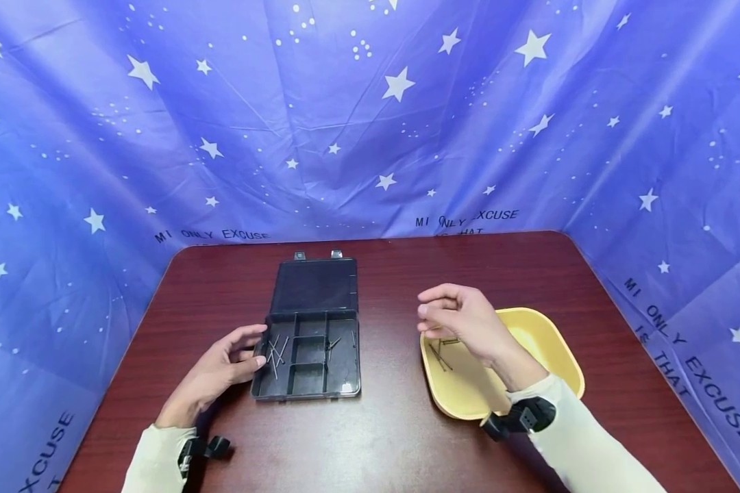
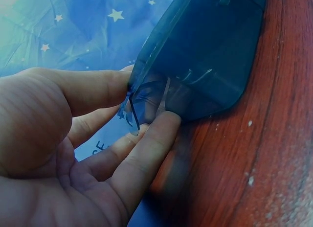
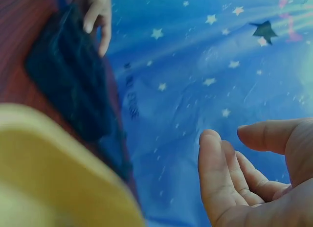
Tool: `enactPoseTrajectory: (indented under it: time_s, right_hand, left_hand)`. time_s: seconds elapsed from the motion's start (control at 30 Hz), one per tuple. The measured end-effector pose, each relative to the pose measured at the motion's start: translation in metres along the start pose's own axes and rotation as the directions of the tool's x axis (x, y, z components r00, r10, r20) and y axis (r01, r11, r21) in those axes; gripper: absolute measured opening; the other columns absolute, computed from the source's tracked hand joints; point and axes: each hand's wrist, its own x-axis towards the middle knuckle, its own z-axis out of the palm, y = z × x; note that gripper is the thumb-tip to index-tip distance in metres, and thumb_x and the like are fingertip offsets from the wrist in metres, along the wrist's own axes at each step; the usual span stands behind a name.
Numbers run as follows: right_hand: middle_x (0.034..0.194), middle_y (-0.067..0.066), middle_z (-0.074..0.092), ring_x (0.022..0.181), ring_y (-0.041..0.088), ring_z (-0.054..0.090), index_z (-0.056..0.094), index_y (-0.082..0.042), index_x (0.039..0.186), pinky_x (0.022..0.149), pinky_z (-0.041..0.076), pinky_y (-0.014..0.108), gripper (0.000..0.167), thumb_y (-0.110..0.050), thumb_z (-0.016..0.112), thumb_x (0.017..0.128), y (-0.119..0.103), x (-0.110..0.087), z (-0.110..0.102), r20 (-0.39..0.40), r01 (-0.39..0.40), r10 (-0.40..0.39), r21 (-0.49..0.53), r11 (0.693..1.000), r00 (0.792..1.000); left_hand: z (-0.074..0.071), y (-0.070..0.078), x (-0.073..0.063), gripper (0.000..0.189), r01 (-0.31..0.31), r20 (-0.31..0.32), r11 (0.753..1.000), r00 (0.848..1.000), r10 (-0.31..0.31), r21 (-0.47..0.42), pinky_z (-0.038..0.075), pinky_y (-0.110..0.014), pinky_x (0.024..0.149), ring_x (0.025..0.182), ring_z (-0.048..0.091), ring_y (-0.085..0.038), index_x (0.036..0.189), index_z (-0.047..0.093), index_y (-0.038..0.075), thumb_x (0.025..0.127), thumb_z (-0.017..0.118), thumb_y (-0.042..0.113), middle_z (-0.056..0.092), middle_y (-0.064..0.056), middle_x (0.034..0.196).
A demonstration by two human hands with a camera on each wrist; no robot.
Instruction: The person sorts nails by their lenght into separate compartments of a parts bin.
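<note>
A black compartment box [image 1: 308, 391] lies on the table with its lid [image 1: 316, 284] folded back. My left hand [image 1: 217, 366] holds the box's left side, thumb and fingertips at the wall [image 2: 210, 97]. Several thin nails [image 1: 277, 357] lie in its long left compartment, and a few more [image 1: 333, 346] in the right one. Over the left part of a yellow basin [image 1: 549, 346] hovers my right hand [image 1: 465, 322], its fingers loosely bent. A gap shows between thumb and fingertips in the right wrist view, with nothing in it. Several nails [image 1: 440, 357] lie in the basin beneath.
The dark red wooden table [image 1: 388, 438] bears both containers, with bare wood between them. A blue star-patterned cloth [image 1: 370, 123] hangs behind and along both sides. Each wrist wears a small black camera [image 1: 524, 416].
</note>
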Motion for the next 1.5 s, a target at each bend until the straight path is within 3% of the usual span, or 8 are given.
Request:
enactPoseTrajectory:
  time_s: [0.33,0.5,0.73,0.9,1.03,1.2,1.37,1.5]
  right_hand:
    - [0.091,0.012,0.078,0.079,0.017,0.076,0.058,0.017,0.127,0.076,0.065,0.036,0.038,-0.002,0.071,0.096,0.044,-0.008,-0.034,-0.006,-0.075,0.075,-0.126,0.989,0.997]
    - [0.096,0.016,0.078,0.083,0.017,0.075,0.060,0.016,0.127,0.077,0.065,0.035,0.040,-0.004,0.072,0.095,0.064,-0.008,-0.036,0.000,-0.105,0.107,-0.204,0.973,0.994]
    - [0.095,0.015,0.077,0.081,0.017,0.072,0.064,0.012,0.118,0.074,0.063,0.031,0.037,-0.006,0.078,0.090,0.078,-0.010,-0.031,-0.052,-0.151,0.142,-0.250,0.956,0.988]
    - [0.082,0.005,0.076,0.070,0.014,0.070,0.069,0.004,0.111,0.065,0.058,0.027,0.041,-0.015,0.090,0.080,0.080,-0.012,-0.027,-0.139,-0.185,0.143,-0.373,0.909,0.980]
    - [0.072,-0.002,0.075,0.062,0.012,0.068,0.073,-0.002,0.104,0.060,0.051,0.025,0.041,-0.025,0.094,0.077,0.082,-0.010,-0.024,-0.172,-0.173,0.097,-0.509,0.843,0.980]
    - [0.065,-0.003,0.071,0.055,0.011,0.065,0.075,-0.006,0.095,0.055,0.048,0.025,0.028,-0.020,0.092,0.078,0.086,-0.009,-0.023,-0.190,-0.168,0.068,-0.579,0.798,0.979]
    - [0.066,-0.002,0.071,0.054,0.012,0.065,0.075,-0.006,0.091,0.054,0.050,0.027,0.019,-0.010,0.088,0.078,0.087,-0.010,-0.022,-0.208,-0.191,0.085,-0.564,0.803,0.974]
    - [0.071,0.002,0.074,0.056,0.013,0.067,0.076,-0.001,0.094,0.055,0.055,0.027,0.018,-0.005,0.086,0.079,0.088,-0.010,-0.022,-0.202,-0.212,0.127,-0.487,0.847,0.971]
  left_hand:
    - [0.001,0.005,0.000,0.070,-0.003,-0.002,1.000,1.000,0.003,0.011,0.062,-0.036,0.082,0.110,0.063,-0.016,0.158,0.042,0.007,0.097,0.076,0.009,0.042,-0.030,0.156]
    - [0.001,0.006,-0.001,0.070,0.000,-0.001,1.000,1.000,0.000,0.013,0.062,-0.035,0.082,0.110,0.064,-0.014,0.158,0.042,0.008,0.097,0.076,0.009,0.042,-0.030,0.156]
    - [0.002,0.006,-0.001,0.070,-0.003,0.005,1.000,1.000,0.003,0.007,0.062,-0.035,0.082,0.109,0.065,-0.013,0.158,0.042,0.007,0.097,0.076,0.009,0.042,-0.030,0.156]
    - [0.002,0.007,-0.002,0.070,-0.005,0.002,1.000,1.000,0.004,0.013,0.062,-0.036,0.081,0.108,0.065,-0.013,0.158,0.042,0.008,0.097,0.076,0.009,0.043,-0.030,0.156]
    - [0.001,0.006,-0.004,0.070,-0.004,-0.004,1.000,1.000,0.004,0.011,0.062,-0.035,0.081,0.108,0.065,-0.013,0.159,0.041,0.008,0.098,0.075,0.008,0.043,-0.030,0.157]
    - [0.002,0.004,-0.006,0.071,0.006,0.000,1.000,1.000,-0.006,0.000,0.062,-0.035,0.083,0.108,0.066,-0.012,0.160,0.039,0.008,0.098,0.075,0.007,0.040,-0.030,0.158]
    - [0.003,0.002,-0.005,0.071,0.009,0.004,1.000,1.000,-0.008,-0.004,0.062,-0.036,0.083,0.109,0.066,-0.012,0.160,0.040,0.008,0.098,0.075,0.008,0.040,-0.030,0.159]
    - [0.004,0.002,-0.003,0.070,0.009,0.001,1.000,1.000,-0.009,0.001,0.063,-0.036,0.082,0.108,0.065,-0.013,0.159,0.041,0.007,0.097,0.075,0.008,0.042,-0.031,0.157]
